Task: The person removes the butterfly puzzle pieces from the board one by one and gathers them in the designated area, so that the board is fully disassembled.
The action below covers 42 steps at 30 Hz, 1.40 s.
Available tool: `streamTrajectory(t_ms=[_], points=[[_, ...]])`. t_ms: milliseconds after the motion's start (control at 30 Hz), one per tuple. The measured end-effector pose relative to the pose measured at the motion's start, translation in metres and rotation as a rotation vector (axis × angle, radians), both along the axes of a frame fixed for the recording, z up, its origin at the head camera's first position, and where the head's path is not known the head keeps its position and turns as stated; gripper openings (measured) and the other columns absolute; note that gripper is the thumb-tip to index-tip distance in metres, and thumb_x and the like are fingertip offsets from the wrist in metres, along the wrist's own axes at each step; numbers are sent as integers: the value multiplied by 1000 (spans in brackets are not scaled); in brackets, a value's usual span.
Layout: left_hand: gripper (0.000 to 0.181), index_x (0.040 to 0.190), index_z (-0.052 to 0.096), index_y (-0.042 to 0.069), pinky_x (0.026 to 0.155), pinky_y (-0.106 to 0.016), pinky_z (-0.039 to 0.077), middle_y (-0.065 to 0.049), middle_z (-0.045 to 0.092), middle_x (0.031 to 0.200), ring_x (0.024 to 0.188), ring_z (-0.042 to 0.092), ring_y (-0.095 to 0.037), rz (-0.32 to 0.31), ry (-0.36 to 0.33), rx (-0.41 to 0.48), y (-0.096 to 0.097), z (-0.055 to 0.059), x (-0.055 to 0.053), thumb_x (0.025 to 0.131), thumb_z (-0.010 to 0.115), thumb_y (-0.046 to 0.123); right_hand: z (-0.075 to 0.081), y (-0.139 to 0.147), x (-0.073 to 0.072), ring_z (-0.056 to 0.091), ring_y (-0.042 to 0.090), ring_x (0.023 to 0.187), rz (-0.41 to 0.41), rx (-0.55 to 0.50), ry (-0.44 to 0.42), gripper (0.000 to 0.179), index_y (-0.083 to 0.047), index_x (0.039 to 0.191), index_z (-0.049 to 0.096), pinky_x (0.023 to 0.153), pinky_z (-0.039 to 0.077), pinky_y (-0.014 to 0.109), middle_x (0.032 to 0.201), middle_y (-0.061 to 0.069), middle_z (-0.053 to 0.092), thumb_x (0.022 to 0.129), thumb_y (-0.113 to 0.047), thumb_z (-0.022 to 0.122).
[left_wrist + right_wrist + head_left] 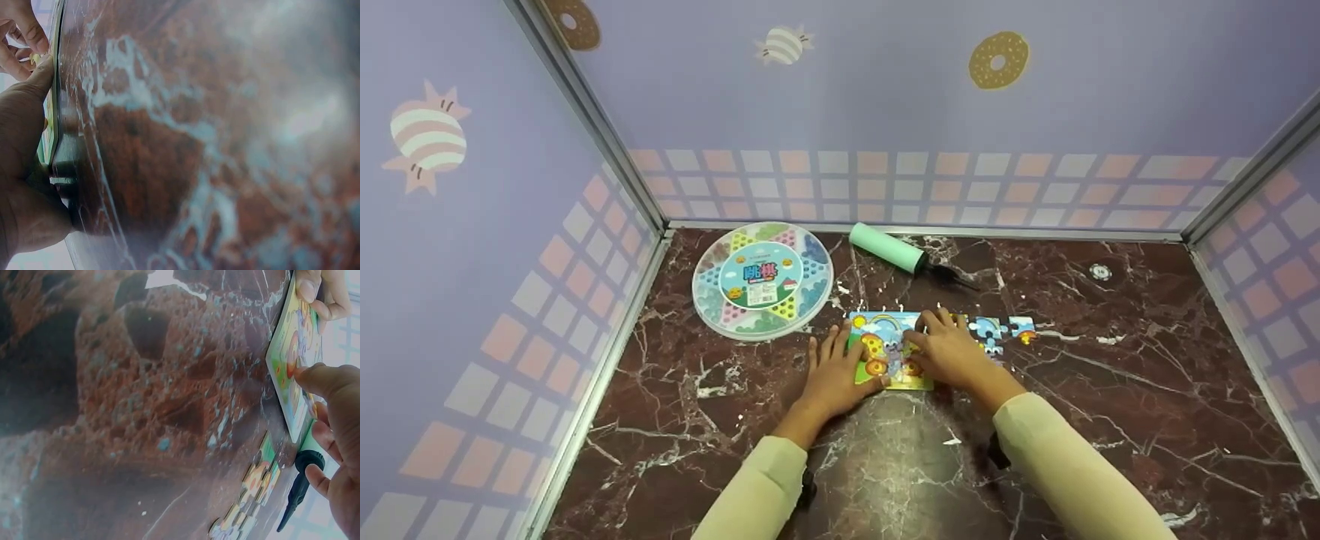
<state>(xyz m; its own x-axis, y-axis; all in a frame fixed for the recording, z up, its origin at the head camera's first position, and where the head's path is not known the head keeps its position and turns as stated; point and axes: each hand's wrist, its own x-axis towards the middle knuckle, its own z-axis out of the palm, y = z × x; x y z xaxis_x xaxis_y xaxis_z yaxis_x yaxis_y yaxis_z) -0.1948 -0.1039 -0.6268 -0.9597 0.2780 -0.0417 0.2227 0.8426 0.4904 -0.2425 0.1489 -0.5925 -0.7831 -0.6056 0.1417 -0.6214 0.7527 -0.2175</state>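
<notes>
A jigsaw puzzle board (877, 327) with a bright cartoon picture lies on the dark marbled table. My left hand (834, 379) rests along its left side, fingers reaching forward and thumb on the near edge. Over the right part is my right hand (956, 356), its thumb (318, 379) touching the picture and its fingers bent near the board's edge. Whether a piece sits between thumb and fingers I cannot tell. Right of the board lie several puzzle pieces (987, 328), partly hidden by the right hand. In the right wrist view, puzzle pieces (250, 492) lie joined together.
A round Chinese checkers set (810, 296) lies at the back left. Behind the puzzle is a mint-green hand pump (885, 247) with a black nozzle. A small round chip (1100, 271) is at the back right. Patterned walls (885, 105) enclose the back and sides.
</notes>
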Motion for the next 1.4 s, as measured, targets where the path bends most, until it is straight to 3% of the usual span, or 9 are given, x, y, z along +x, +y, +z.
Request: streamTrajectory(t_ms=[233,500,700,867,1100,1400], points=[[59,125,63,16,136,-74,3,-20,17,185,172,16,-46,4,-10,-18,0,-2,-1,101,68,70,-1,9,-1,52,38,111,14,-45,34,28,-16,124,77,94,44,65,123,17,63,99,-26,84],[58,123,63,13,135,-76,2,-21,20,184,171,18,-48,3,0,19,0,-1,-1,100,69,66,-1,21,-2,53,37,112,10,-97,11,28,-14,127,79,96,42,66,123,15,64,100,-24,83],[58,120,61,16,136,-75,0,-20,18,185,172,15,-47,1,7,29,-1,-10,-4,99,68,70,-3,29,-1,55,37,113,-1,-109,48,13,-15,106,79,98,44,72,121,13,66,98,-23,85],[61,118,60,18,136,-74,-3,-17,16,186,173,14,-46,6,23,64,-3,-22,-7,98,67,75,-7,37,-1,59,34,109,-6,-93,97,16,-15,96,74,99,46,71,116,10,67,96,-23,87],[64,117,59,18,135,-76,-2,-18,18,186,172,15,-47,5,31,69,-3,-22,-7,96,67,78,-12,47,0,64,33,109,-8,-95,157,18,-14,94,74,97,51,70,112,9,69,93,-22,90],[65,118,60,16,136,-74,-4,-16,17,186,172,14,-46,12,30,57,-3,-25,-8,96,66,78,-11,63,4,65,33,108,-10,-124,122,18,-13,103,75,98,51,71,115,9,70,94,-18,89]])
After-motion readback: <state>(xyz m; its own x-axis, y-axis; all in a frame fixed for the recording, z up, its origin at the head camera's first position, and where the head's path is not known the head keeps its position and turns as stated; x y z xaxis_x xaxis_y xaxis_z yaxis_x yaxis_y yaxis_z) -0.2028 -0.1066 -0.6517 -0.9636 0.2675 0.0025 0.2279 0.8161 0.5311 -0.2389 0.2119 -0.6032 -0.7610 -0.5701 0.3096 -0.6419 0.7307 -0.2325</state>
